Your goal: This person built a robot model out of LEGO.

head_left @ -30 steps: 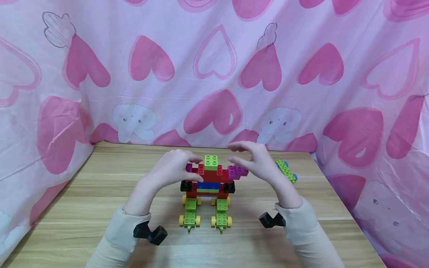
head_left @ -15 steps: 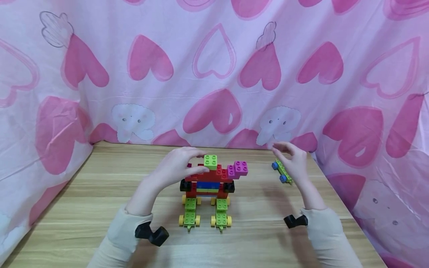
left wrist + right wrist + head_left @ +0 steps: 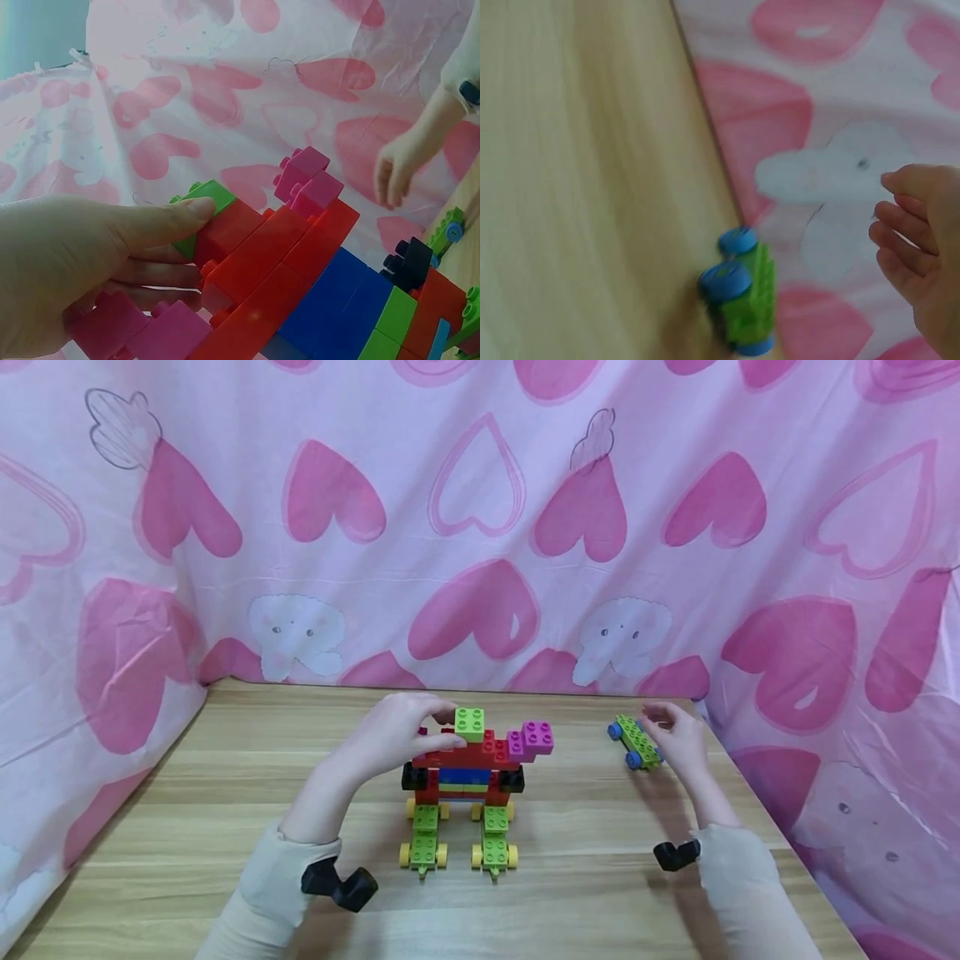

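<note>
A figure built of toy bricks [image 3: 470, 753] stands mid-table on two lime-green wheeled bases. Its body is red, blue and black, with magenta arms and a lime-green brick [image 3: 469, 724] on top. My left hand [image 3: 386, 733] holds the figure near the top; in the left wrist view its thumb lies against the lime brick [image 3: 219, 193], with fingers behind. My right hand [image 3: 681, 742], fingers loosely bent and holding nothing, is beside a lime-green toy car base [image 3: 636, 742] with blue wheels. In the right wrist view the hand [image 3: 922, 232] is apart from that car base [image 3: 751, 300].
A wooden table [image 3: 247, 777] carries everything. Behind it and along its sides hangs a pink curtain [image 3: 390, 593] printed with hearts. Black wrist mounts [image 3: 341, 883] stick out from both sleeves.
My right hand has left the figure's magenta arm side and moved right to the green car base. The left hand has closed in on the top of the figure.
</note>
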`<state>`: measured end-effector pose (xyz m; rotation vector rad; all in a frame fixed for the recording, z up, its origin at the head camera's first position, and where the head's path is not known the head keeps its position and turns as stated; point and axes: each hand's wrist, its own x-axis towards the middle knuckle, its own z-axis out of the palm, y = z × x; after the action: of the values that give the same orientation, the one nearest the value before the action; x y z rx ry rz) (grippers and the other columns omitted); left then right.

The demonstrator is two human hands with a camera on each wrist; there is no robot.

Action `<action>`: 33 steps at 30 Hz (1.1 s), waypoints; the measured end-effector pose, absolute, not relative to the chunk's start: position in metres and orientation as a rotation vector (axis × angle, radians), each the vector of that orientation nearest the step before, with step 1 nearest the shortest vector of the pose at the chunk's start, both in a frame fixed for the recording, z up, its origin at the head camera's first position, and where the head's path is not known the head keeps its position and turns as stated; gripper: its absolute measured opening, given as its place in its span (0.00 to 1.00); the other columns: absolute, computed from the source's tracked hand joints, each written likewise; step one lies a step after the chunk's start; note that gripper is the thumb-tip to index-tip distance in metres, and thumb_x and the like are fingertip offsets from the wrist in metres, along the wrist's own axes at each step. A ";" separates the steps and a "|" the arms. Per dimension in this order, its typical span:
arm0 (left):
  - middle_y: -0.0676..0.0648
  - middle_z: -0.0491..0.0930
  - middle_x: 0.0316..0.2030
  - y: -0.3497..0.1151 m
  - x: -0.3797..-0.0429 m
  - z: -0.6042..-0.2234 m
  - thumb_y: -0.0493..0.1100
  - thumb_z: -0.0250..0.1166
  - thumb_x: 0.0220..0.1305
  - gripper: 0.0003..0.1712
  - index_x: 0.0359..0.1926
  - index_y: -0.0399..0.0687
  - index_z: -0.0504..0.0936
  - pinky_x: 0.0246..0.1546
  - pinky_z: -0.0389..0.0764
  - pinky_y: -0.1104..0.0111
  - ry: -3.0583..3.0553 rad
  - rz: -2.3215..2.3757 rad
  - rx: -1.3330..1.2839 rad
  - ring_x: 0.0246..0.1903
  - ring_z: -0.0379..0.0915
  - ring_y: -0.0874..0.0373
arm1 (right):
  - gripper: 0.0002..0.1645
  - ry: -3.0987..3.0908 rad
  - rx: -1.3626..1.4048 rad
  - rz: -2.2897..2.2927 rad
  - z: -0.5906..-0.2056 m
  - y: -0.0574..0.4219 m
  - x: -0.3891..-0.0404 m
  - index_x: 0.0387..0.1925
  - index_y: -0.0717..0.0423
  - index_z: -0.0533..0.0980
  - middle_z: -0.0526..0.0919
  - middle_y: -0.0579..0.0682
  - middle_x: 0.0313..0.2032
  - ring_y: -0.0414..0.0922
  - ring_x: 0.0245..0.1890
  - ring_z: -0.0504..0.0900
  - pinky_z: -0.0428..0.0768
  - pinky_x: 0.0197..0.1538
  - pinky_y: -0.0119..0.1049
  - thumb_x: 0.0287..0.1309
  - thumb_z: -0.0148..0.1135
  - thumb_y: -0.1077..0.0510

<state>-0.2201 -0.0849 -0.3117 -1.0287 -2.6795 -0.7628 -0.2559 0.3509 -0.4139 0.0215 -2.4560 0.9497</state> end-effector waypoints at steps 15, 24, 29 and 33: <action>0.48 0.87 0.41 -0.085 -0.220 -0.310 0.53 0.71 0.58 0.23 0.50 0.45 0.85 0.45 0.84 0.63 -2.690 -0.762 -1.038 0.40 0.83 0.57 | 0.31 -2.763 -0.130 1.039 -0.451 0.380 -0.270 0.61 0.73 0.67 0.71 0.74 0.59 0.67 0.60 0.69 0.68 0.63 0.60 0.65 0.60 0.56; 0.47 0.87 0.43 -0.084 -0.220 -0.310 0.53 0.71 0.58 0.24 0.51 0.44 0.84 0.45 0.84 0.63 -2.699 -0.760 -1.043 0.40 0.84 0.56 | 0.37 -2.892 -0.164 1.016 -0.467 0.385 -0.278 0.64 0.75 0.63 0.70 0.75 0.59 0.68 0.59 0.70 0.72 0.62 0.59 0.64 0.62 0.53; 0.47 0.87 0.44 -0.085 -0.220 -0.310 0.53 0.71 0.58 0.24 0.51 0.45 0.85 0.45 0.85 0.63 -2.698 -0.774 -1.040 0.39 0.84 0.57 | 0.36 -2.908 -0.170 0.964 -0.475 0.386 -0.283 0.61 0.77 0.64 0.73 0.75 0.55 0.65 0.54 0.74 0.74 0.57 0.56 0.63 0.62 0.53; 0.46 0.87 0.44 -0.085 -0.220 -0.311 0.53 0.71 0.59 0.23 0.51 0.45 0.84 0.45 0.85 0.63 -2.701 -0.791 -1.044 0.39 0.84 0.57 | 0.35 -2.909 -0.203 0.961 -0.477 0.385 -0.286 0.60 0.77 0.65 0.74 0.74 0.54 0.63 0.51 0.75 0.74 0.55 0.54 0.63 0.61 0.53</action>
<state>-0.2201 -0.0849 -0.3110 -1.0442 -2.7014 -0.7907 -0.2856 0.3847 -0.4770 -0.2029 -2.9093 0.9610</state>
